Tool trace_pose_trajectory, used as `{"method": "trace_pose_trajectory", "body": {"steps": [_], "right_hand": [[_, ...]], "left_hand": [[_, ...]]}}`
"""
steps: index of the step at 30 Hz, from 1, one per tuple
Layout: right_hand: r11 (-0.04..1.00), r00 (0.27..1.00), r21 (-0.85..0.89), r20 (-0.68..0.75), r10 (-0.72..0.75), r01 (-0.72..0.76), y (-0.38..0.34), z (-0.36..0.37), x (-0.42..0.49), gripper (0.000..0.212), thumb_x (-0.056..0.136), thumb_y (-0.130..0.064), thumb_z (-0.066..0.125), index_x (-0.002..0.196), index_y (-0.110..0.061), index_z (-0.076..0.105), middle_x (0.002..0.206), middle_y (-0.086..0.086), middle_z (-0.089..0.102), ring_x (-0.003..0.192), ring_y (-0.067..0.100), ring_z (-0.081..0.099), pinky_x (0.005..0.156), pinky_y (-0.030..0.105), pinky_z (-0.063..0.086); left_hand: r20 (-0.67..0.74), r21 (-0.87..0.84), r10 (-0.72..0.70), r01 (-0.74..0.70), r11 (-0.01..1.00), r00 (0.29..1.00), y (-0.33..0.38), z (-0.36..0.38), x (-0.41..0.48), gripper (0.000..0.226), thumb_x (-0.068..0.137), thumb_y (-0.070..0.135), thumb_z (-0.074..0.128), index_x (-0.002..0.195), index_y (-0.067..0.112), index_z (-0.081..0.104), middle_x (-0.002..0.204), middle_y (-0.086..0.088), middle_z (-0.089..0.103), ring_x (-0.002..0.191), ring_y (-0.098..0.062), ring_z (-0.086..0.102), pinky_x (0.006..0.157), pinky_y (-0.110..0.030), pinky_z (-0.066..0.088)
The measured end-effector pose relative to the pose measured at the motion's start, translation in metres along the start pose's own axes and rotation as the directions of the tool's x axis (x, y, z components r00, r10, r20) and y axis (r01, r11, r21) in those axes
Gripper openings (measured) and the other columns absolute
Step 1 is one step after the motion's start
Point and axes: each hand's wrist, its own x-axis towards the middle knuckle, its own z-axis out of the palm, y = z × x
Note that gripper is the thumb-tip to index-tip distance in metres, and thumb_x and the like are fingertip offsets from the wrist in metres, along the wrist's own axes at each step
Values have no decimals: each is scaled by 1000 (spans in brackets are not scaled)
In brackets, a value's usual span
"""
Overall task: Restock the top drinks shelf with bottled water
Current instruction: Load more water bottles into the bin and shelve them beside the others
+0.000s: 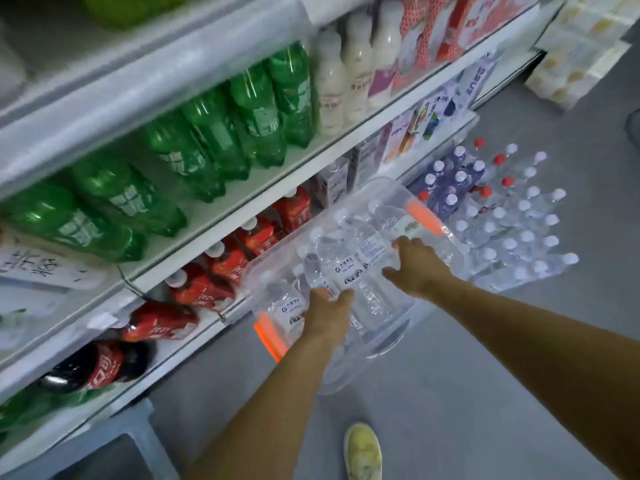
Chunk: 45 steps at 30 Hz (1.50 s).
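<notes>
A clear plastic bin with orange handles sits low in front of the shelving and holds several water bottles lying on their sides. My left hand reaches into its near side. Its thumb and fingers curl round the end of one water bottle. My right hand is over the bin's right half with fingers spread, touching the bottles there, and I see no grip. The top shelf edge runs across the upper left, blurred.
Green soda bottles and white drink bottles fill one shelf, with red-labelled bottles and cola below. Shrink-wrapped water packs stand on the grey floor to the right. My yellow shoe is near the bottom edge.
</notes>
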Motion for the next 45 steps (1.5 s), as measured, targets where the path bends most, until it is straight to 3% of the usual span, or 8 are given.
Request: {"method": "trace_pose_trajectory", "body": {"steps": [9, 17, 21, 24, 28, 32, 39, 45], "right_hand": [[998, 999, 45, -18, -36, 37, 4, 34, 60, 92, 76, -63, 71, 135, -3, 36, 127, 18, 53, 116, 37, 53, 94, 46, 49], [753, 995, 652, 99, 28, -86, 12, 19, 18, 30, 79, -25, 80, 99, -7, 65, 88, 9, 67, 67, 17, 60, 55, 26, 47], [579, 977, 801, 210, -33, -153, 6, 3, -33, 51, 71, -33, 79, 110, -5, 64, 100, 11, 69, 89, 24, 64, 68, 31, 49], [469, 950, 865, 277, -147, -179, -17, -9, -75, 25, 81, -25, 67, 99, -7, 69, 94, 12, 69, 89, 29, 65, 77, 39, 52], [451, 916, 880, 295, -272, -149, -66, -17, -135, 44, 73, -38, 72, 110, -14, 71, 108, 10, 73, 103, 31, 67, 94, 47, 50], [492, 919, 870, 213, -332, -24, -131, -21, -196, 80, 51, -53, 88, 122, -24, 67, 129, 7, 65, 122, 27, 58, 108, 53, 39], [450, 873, 875, 69, -483, 179, -249, -26, -314, 20, 87, -16, 70, 106, -12, 74, 94, 4, 77, 88, 13, 73, 74, 24, 54], [429, 806, 837, -24, -592, 340, -346, -24, -414, 18, 88, -12, 69, 106, -12, 72, 99, 8, 77, 96, 23, 72, 88, 32, 55]], "left_hand": [[-252, 253, 149, -83, 964, 956, 13, 40, 62, 111, 77, 67, 68, 154, 16, 6, 151, -20, 36, 115, -46, 59, 87, -52, 56], [-149, -38, 114, -121, 992, 982, 7, 6, 24, 77, 69, 47, 82, 134, 17, 53, 115, -7, 68, 88, -31, 72, 74, -46, 62], [4, -249, 131, -126, 960, 991, -14, -30, -15, 52, 78, 41, 78, 123, 18, 62, 101, -3, 76, 87, -22, 74, 87, -49, 59], [70, -391, 161, -122, 912, 984, -20, -56, -52, 38, 78, 39, 72, 111, 20, 67, 101, -5, 76, 89, -21, 73, 87, -40, 57], [166, -537, 269, -142, 832, 949, -23, -95, -106, 83, 62, 48, 88, 135, 22, 56, 128, -13, 65, 117, -35, 63, 101, -56, 47], [93, -524, 398, -295, 799, 913, -26, -155, -178, 78, 67, 38, 89, 134, 17, 57, 122, -14, 69, 111, -35, 66, 96, -55, 51], [-60, -509, 492, -451, 733, 868, -44, -275, -305, 34, 83, 23, 74, 115, 19, 65, 104, -11, 75, 97, -30, 73, 88, -51, 56], [-124, -470, 565, -549, 691, 816, -77, -376, -405, 30, 91, 17, 66, 121, 20, 63, 95, -1, 78, 86, -15, 75, 66, -29, 60]]}}
